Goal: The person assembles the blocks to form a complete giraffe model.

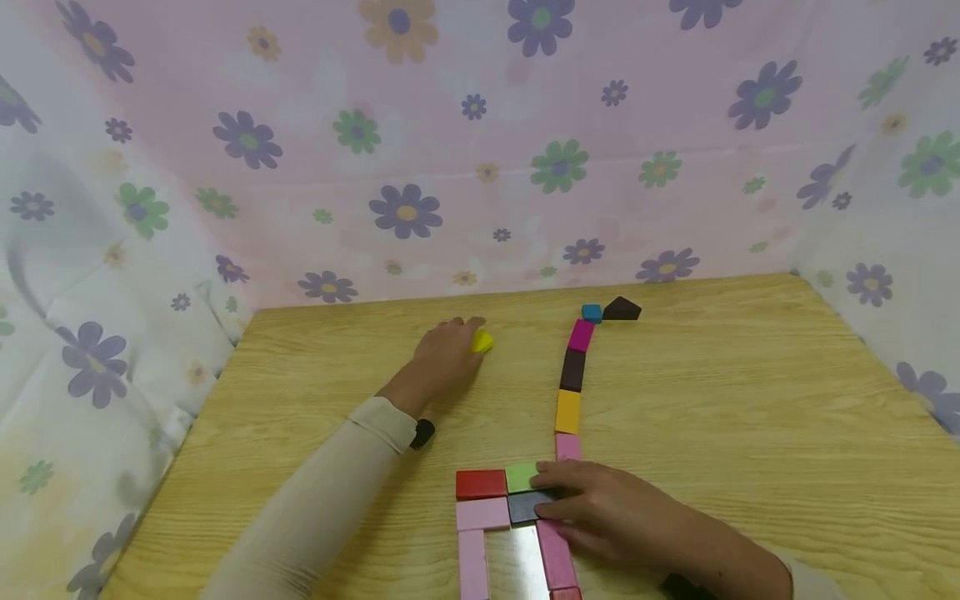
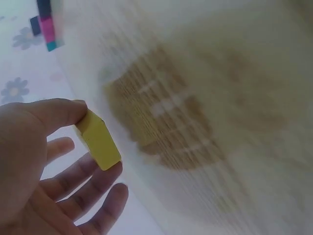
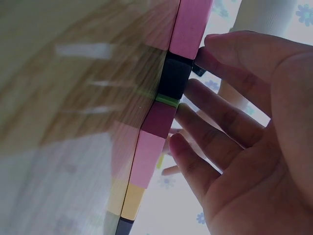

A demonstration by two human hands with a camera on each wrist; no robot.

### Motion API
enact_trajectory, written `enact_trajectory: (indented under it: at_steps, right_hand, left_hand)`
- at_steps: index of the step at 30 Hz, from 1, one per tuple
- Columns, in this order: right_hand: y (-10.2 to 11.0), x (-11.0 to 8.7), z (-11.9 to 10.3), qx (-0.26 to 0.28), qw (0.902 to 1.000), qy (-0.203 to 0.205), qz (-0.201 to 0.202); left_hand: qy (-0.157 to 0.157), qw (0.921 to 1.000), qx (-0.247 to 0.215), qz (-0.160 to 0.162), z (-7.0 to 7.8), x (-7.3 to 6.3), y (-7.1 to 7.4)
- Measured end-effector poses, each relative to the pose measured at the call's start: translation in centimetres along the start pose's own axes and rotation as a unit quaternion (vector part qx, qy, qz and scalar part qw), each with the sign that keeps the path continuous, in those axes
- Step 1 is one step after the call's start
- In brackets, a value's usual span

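Observation:
My left hand [image 1: 447, 352] pinches a yellow block [image 2: 99, 139] with a slanted end between thumb and fingertip, over the left-centre of the table. My right hand [image 1: 611, 508] lies over the corner of a block layout, fingers fairly straight. Its fingertips rest at the light green block [image 1: 522, 477] and the dark grey block [image 1: 527, 506]. Beside these lie a red block [image 1: 481, 484] and a pink block [image 1: 482, 514]. Under the right palm runs a longer pink block [image 1: 556, 553], partly covered.
A curved line of blocks leads away: pink [image 1: 568, 447], orange [image 1: 567, 412], dark brown [image 1: 573, 370], magenta [image 1: 581, 335], blue [image 1: 592, 313]. A dark angled block [image 1: 622, 309] ends it near the table's [image 1: 720, 375] back edge. Flowered cloth [image 1: 450, 150] hangs behind and at the sides.

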State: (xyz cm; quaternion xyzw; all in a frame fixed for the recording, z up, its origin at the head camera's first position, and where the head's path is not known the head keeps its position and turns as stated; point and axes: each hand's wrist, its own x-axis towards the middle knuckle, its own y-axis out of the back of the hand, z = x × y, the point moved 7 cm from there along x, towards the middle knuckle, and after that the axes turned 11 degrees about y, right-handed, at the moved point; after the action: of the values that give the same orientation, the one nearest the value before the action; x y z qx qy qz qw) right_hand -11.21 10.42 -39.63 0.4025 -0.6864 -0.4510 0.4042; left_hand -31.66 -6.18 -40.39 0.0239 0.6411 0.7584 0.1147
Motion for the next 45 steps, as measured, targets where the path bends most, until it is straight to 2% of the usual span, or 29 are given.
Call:
enact_trajectory:
  at_steps: [3,6,12,14,18,24,28,35,45]
  right_hand:
    - [-0.1,0.1,0.1,0.002,1.0000,-0.003,-0.001]
    - [-0.1,0.1,0.2,0.000,1.0000,-0.006,0.002]
    - [-0.1,0.1,0.7,0.005,0.9996,-0.025,-0.010]
    - [-0.1,0.2,0.7,0.007,0.9995,-0.028,-0.013]
    - [-0.1,0.2,0.8,0.010,0.9993,-0.032,-0.014]
    - [-0.1,0.1,0.7,0.004,0.9994,-0.031,-0.015]
    - [-0.1,0.1,0.6,0.005,0.9995,-0.027,-0.014]
    - [-0.1,0.2,0.8,0.001,0.9995,-0.029,-0.011]
    - [-0.1,0.0,0.3,-0.006,0.9999,-0.008,0.005]
  left_hand:
    - [-0.002,1.0000,0.004,0.006,-0.5,-1.3,0.5]
    - [-0.009,0.9995,0.013,0.028,-0.7,-3.0,1.2]
    - [-0.027,0.9959,0.013,0.085,-1.6,-7.6,2.2]
    - [-0.027,0.9953,0.010,0.092,-2.1,-9.1,2.1]
    - [-0.015,0.9958,0.003,0.091,-3.1,-11.9,1.6]
    - [0.002,0.9983,0.007,0.058,-3.8,-15.9,0.6]
    - [0.004,0.9992,0.010,0.039,-3.9,-18.1,-0.2]
    - [-0.032,0.9990,0.008,0.028,-3.1,-20.4,-1.4]
    - [-0.042,0.9983,0.003,0.040,-2.7,-21.0,-1.8]
